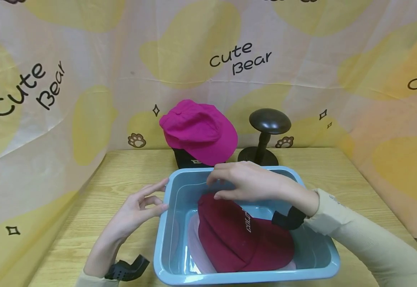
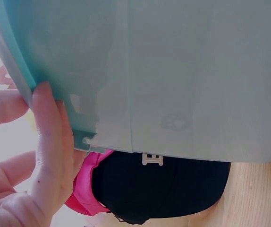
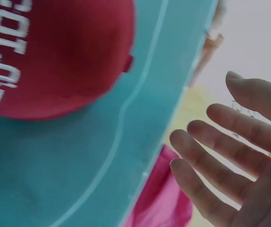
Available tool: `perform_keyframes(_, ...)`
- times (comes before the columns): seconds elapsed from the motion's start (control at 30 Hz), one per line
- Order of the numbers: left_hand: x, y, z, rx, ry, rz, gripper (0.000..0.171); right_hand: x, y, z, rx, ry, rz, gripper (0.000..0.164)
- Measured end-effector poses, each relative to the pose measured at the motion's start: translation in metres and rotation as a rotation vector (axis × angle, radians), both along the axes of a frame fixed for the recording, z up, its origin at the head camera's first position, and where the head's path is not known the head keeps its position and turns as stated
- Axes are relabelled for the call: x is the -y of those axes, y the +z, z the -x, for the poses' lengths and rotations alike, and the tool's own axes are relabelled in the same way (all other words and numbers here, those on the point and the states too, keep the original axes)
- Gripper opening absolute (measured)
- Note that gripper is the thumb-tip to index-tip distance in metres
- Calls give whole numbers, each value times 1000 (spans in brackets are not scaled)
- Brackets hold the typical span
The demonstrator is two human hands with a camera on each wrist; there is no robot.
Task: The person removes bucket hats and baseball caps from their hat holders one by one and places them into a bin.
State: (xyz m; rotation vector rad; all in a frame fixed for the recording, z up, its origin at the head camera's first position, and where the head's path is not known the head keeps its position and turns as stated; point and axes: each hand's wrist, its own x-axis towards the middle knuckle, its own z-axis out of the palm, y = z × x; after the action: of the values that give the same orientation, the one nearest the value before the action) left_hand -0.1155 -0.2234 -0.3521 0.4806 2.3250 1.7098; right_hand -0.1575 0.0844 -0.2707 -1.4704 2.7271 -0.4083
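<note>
A light blue tub (image 1: 245,278) holds a dark red cap (image 1: 237,239) with white lettering, lying over a pale lilac item (image 1: 198,245) that is mostly hidden. At the tub's left side, my left hand (image 1: 136,209) touches the rim with thumb and fingertips, its fingers fairly straight. My right hand (image 1: 245,181) hovers above the far part of the tub, near the top of the red cap. Its fingers (image 3: 220,161) are spread and loosely bent, with nothing held, in the right wrist view.
Behind the tub, a bright pink cap (image 1: 201,129) sits on top of a black cap (image 2: 164,189), whose pale buckle shows in the left wrist view. To their right stands a dark hat stand (image 1: 263,137) with a domed top. A patterned cloth hangs behind the wooden table (image 1: 129,171).
</note>
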Motion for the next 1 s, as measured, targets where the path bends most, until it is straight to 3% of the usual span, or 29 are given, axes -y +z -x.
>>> perform_keyframes(0.23, 0, 0, 0, -2, -3, 0, 63, 1, 16, 5, -36, 14, 71, 30)
perform_keyframes(0.57, -1, 0, 0, 12, -3, -10, 64, 7, 24, 10, -76, 16, 132, 22)
perform_keyframes(0.83, -1, -1, 1, 9, -5, -11, 64, 10, 32, 18, -52, -28, 196, 34)
perform_keyframes(1.0, 1, -1, 2, 1, -4, -8, 63, 13, 36, 26, -46, -41, 253, 30)
